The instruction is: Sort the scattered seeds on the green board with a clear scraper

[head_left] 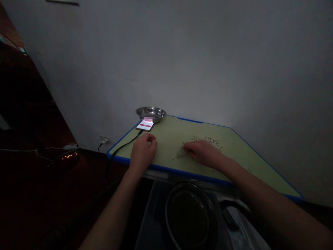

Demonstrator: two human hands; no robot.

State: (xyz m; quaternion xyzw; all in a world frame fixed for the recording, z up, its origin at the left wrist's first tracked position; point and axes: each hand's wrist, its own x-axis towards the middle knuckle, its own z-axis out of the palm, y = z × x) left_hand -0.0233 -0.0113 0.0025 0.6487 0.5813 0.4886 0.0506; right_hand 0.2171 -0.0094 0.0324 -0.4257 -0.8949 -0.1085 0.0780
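There is one thin, see-through piece [180, 151], and it sticks out from the fingertips of the right hand [201, 152]. The grip there is narrow: the fingers and thumb pinch together on the piece, which leans down toward the table on the left side of the hand. It is too faint to tell just what it is. Many little dark bits [208, 139] lie on the table just past the right hand, too small and too many to count for sure. They are spread out in a loose patch, and one bit lies by itself near the low end of the clear piece. There is one left hand [143, 152], at the near edge of the table, well apart from the clear piece. Its fingers are curled in loosely, and I cannot tell if they close all the way or have anything inside. Past the left hand is one phone [145, 125] with its screen lit, and one black cord [127, 143] runs from it over the table edge. Right behind the phone sits one shiny metal bowl [151, 110]. All this is on one pale yellow-green table [171, 130] with a blue edge. Lower down, in front of the table, is one dark round dish [168, 215].
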